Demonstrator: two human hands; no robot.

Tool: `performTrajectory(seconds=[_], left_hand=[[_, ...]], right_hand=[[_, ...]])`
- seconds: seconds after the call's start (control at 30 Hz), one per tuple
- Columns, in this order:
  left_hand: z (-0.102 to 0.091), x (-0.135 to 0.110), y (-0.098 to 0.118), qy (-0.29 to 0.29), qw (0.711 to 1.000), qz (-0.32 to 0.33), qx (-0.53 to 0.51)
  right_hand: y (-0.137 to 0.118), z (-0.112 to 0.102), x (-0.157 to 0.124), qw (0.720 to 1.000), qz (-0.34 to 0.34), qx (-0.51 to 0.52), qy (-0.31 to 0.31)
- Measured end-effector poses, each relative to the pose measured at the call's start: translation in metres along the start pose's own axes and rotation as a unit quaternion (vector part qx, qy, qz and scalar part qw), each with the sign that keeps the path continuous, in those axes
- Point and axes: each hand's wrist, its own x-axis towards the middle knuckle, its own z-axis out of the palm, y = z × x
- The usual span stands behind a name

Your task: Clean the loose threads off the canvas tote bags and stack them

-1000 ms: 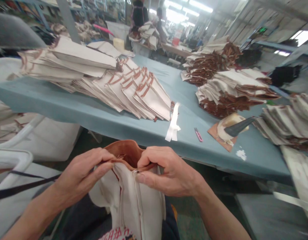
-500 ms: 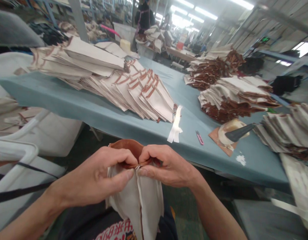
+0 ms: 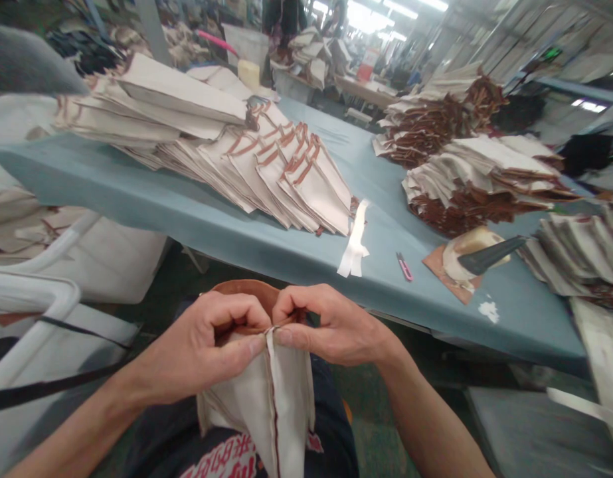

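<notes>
Between my hands is a cream fabric pouch (image 3: 256, 392) with a brown rim and a dark seam running down its middle; its lower part hangs over my lap. My left hand (image 3: 216, 338) pinches the rim just left of the seam, thumb outside and fingers curled inside. From the other side, my right hand (image 3: 331, 325) grips the same rim close to the seam, its thumb nearly touching the left one. Both sets of fingertips are partly hidden by the rim.
Across the blue-covered table (image 3: 137, 192) lie stacked cream pieces (image 3: 306, 179) with brown trim, and more piles (image 3: 485, 179) at right. White strips (image 3: 356, 242), pink thread snips (image 3: 404, 267) and a glue pot with a dark-handled brush (image 3: 465, 259) sit near the edge. White bins (image 3: 117, 259) stand left.
The view has shifted slightly. Both hands keep their pinch at the seam, and the pouch has swung a little to the left and tilted.
</notes>
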Motion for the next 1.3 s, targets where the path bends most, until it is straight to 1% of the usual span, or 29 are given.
performTrajectory(seconds=[0.13, 0.3, 0.43, 0.5, 0.57, 0.63, 0.7, 0.83, 1.0, 1.07, 1.13, 1.2, 1.3], left_hand=[[0.001, 0.000, -0.004, -0.006, 1.000, -0.019, -0.009], [0.001, -0.001, -0.004, -0.005, 1.000, -0.020, -0.022], [0.003, 0.001, -0.002, 0.016, 1.000, -0.012, -0.019], [0.004, 0.003, -0.002, 0.038, 0.999, -0.004, -0.008], [0.005, 0.003, -0.003, 0.068, 0.997, 0.021, 0.015], [0.006, 0.001, -0.005, 0.090, 0.993, 0.051, 0.052], [0.006, -0.003, -0.007, 0.100, 0.989, 0.072, 0.084], [0.006, -0.010, -0.008, 0.097, 0.986, 0.087, 0.102], [0.003, -0.013, -0.007, 0.089, 0.988, 0.061, 0.108], [0.002, -0.015, -0.005, 0.085, 0.988, 0.048, 0.121], [0.001, -0.018, -0.002, 0.084, 0.985, 0.049, 0.139], [0.001, -0.020, 0.002, 0.091, 0.982, 0.065, 0.155], [0.002, -0.023, 0.007, 0.096, 0.976, 0.088, 0.176]], right_hand=[[0.004, -0.001, 0.002, 1.000, 0.004, 0.018, -0.007], [0.011, -0.001, 0.004, 0.999, 0.014, 0.031, -0.014], [0.007, 0.002, 0.004, 1.000, 0.011, 0.027, 0.002], [0.002, 0.004, 0.003, 1.000, 0.014, 0.013, 0.020], [-0.003, 0.005, 0.002, 0.999, 0.022, -0.004, 0.034], [-0.005, 0.006, 0.000, 0.999, 0.030, -0.017, 0.035], [-0.007, 0.008, -0.002, 0.998, 0.027, -0.032, 0.036], [-0.009, 0.013, -0.003, 0.993, 0.005, -0.099, 0.057], [-0.012, 0.020, -0.002, 0.987, -0.021, -0.141, 0.071], [-0.014, 0.022, -0.003, 0.980, -0.028, -0.181, 0.081], [-0.016, 0.022, -0.005, 0.969, -0.036, -0.225, 0.092], [-0.018, 0.019, -0.007, 0.967, -0.041, -0.239, 0.081], [-0.020, 0.015, -0.006, 0.974, -0.048, -0.216, 0.047]])
